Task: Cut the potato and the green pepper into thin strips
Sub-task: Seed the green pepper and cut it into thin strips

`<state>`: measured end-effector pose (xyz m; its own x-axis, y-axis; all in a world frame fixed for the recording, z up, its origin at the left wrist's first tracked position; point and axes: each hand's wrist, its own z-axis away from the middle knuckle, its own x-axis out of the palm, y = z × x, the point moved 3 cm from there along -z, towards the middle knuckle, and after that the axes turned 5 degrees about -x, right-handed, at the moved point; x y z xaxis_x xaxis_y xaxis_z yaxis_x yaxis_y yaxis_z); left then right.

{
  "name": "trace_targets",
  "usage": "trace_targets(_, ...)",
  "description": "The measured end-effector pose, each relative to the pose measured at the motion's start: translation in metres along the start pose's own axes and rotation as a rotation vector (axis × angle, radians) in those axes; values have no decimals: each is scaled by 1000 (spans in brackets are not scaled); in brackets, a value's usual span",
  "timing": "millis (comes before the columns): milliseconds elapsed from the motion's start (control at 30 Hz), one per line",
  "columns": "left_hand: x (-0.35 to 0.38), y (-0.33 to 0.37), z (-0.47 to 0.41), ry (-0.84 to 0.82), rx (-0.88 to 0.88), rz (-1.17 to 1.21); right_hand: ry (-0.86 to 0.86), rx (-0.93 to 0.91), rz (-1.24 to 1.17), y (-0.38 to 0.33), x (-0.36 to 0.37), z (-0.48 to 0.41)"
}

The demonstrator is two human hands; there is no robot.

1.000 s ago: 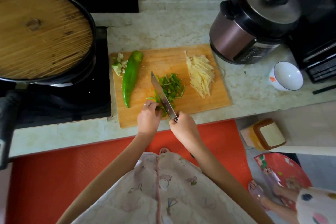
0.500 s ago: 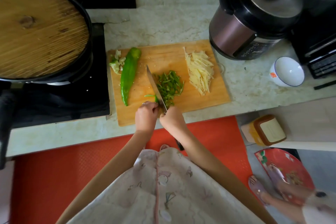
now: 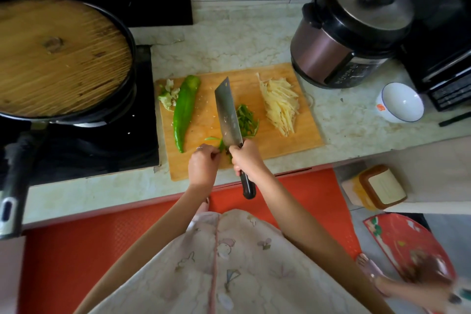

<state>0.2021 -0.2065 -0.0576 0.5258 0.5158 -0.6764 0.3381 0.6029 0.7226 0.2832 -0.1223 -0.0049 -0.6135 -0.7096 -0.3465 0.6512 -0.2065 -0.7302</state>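
One short piece of green pepper (image 3: 221,147) lies at the near middle of the cutting board (image 3: 285,140). The left hand (image 3: 204,167) pins it there with curled fingertips, a ring showing on one finger. Most of the piece is hidden under those fingers and the heel of the blade; only a thin green curl pokes out toward the board's left edge.

Just beside it on the right, the right hand (image 3: 246,158) is wrapped tight round the black handle of one cleaver (image 3: 228,115), right up at the blade's heel, so the two hands nearly touch. The cleaver's broad face is turned up to the camera and its tip points at the board's far edge. Whether its cutting edge rests on the wood cannot be told.

One heap of pepper strips (image 3: 246,120) sits just right of the blade, partly covered by it. One heap of potato strips (image 3: 279,106) lies farther right, near the board's right edge and apart from the green heap.

One whole green pepper (image 3: 186,109) lies lengthwise near the left edge, its pointed end toward the near edge. One clump of pale pepper scraps (image 3: 168,93) sits at the far left corner, touching its thick end.

The board lies along the near edge of the marble worktop (image 3: 229,41). One pressure cooker (image 3: 351,28) stands at the board's far right corner. One white bowl (image 3: 400,102) sits well to the board's right. One black pan (image 3: 133,64) under a wooden lid (image 3: 58,58) sits on the hob (image 3: 102,150) to the left.
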Motion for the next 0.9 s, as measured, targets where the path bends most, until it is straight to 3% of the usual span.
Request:
trace_targets(167, -2, -2, 1, -5, -20, 55, 40, -143, 203, 9, -1, 16)
trace_targets(900, -4, 3, -9, -72, -136, 87, 150, -54, 227, 12, 25, 20)
